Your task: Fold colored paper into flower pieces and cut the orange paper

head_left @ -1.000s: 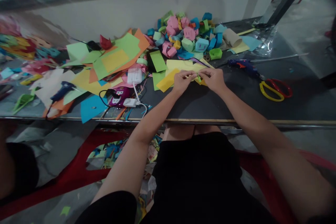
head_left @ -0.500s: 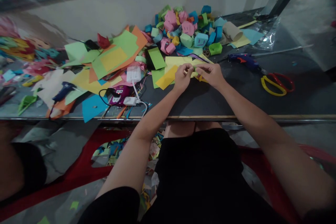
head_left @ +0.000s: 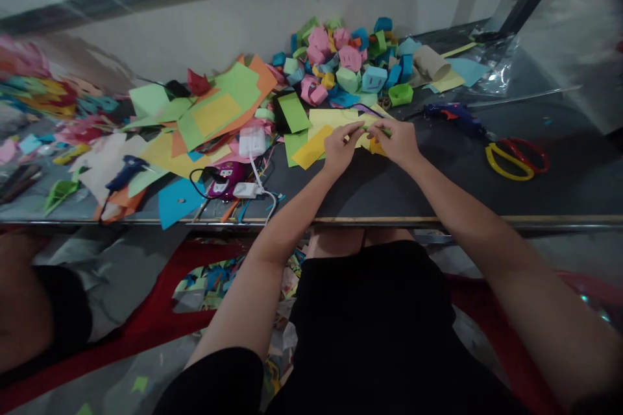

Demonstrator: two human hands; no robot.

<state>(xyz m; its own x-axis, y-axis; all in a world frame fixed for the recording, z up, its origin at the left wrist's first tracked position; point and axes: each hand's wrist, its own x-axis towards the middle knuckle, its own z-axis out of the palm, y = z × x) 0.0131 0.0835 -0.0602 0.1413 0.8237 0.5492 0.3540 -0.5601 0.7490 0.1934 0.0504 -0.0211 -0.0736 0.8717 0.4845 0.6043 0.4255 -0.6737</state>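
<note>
A small, narrow green piece [head_left: 385, 131], seemingly folded or rolled paper, spans the space between my fingertips. My left hand [head_left: 341, 144] is closed in a pinch at its left end. With thumb and fingers closed, my right hand [head_left: 402, 141] grips the other end. Both hands are just above pale yellow paper sheets [head_left: 324, 118], and a deeper yellow sheet [head_left: 311, 149] lies beside my left hand. Fingers hide part of the green piece, so its exact shape is unclear.
Folded paper shapes [head_left: 350, 58] are heaped at the back. Right of my hands lie a blue glue gun [head_left: 452, 114] and scissors [head_left: 511, 161]. Leftward are coloured sheets [head_left: 214, 113], a purple power strip [head_left: 228, 176] and another glue gun [head_left: 125, 172]. Another person's arm [head_left: 22, 298] shows at lower left.
More of the green piece now shows between my hands, reaching under my right fingers. My hands stay in nearly the same place; the whole view has shifted slightly.
</note>
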